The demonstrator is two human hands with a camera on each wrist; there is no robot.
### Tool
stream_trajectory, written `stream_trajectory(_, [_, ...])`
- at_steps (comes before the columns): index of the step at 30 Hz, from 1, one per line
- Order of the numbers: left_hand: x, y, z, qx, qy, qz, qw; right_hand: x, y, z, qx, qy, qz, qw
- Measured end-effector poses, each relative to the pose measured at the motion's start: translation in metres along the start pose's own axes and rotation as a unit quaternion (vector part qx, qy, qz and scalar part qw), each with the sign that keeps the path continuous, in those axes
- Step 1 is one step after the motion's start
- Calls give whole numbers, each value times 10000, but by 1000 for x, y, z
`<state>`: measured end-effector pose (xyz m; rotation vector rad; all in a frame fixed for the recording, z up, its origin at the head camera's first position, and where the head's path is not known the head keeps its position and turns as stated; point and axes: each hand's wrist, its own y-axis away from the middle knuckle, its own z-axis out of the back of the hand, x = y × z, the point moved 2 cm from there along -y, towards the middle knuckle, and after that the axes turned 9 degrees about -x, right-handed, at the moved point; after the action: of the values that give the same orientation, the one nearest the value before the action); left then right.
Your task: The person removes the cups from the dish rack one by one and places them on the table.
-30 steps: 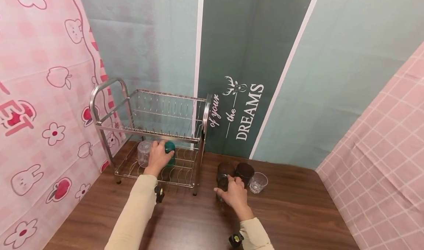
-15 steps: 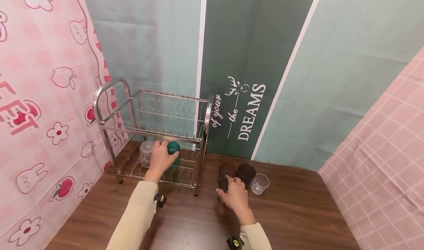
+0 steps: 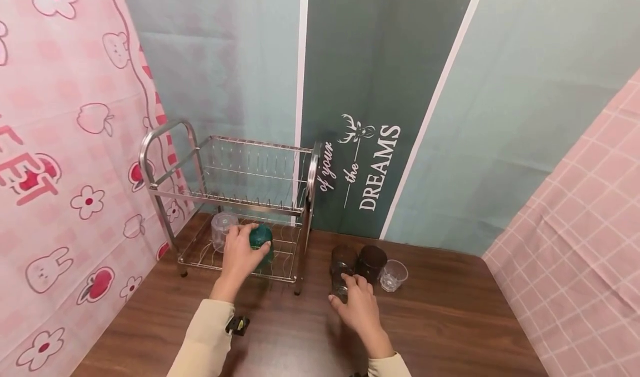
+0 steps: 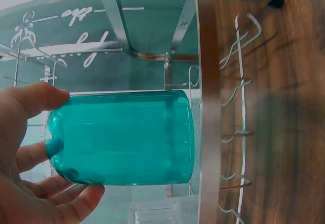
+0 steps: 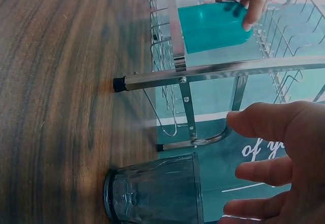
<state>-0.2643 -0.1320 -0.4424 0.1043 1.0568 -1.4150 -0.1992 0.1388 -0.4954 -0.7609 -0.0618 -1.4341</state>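
My left hand [image 3: 239,256] grips a teal tumbler [image 3: 261,245] by its base, thumb on one side and fingers on the other. In the left wrist view the tumbler [image 4: 124,138] is upside down, its rim toward the front bar of the rack's [image 3: 230,267] lower shelf. A clear upturned cup [image 3: 221,234] stands on that shelf, left of the tumbler. My right hand [image 3: 361,306] hovers beside a drinking glass [image 5: 152,191] on the table, fingers spread and apart from it in the right wrist view. Fingers partly hide this glass in the head view.
Behind the right hand stand two dark brown glasses [image 3: 372,261], with a small clear glass [image 3: 394,275] to their right. The metal rack has an upper tier [image 3: 250,171] with wire slots. Printed cloth hangs around the wooden table [image 3: 440,316].
My left hand has drawn the teal tumbler slightly toward me, to the shelf's front. The right hand has shifted a little back and right, showing more of the glass beside it.
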Motion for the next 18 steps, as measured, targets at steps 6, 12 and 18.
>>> stream_trajectory(6, [-5,13,2,-245,90,-158,9995,1,4,7,30,-160,-32,9999])
stream_trajectory(12, [-12,24,7,-621,332,-221,9973,2,8,12,10,-371,13,9993])
stream_trajectory(18, [-14,39,11,-903,450,-259,9946,5,14,14,-52,-803,36,9967])
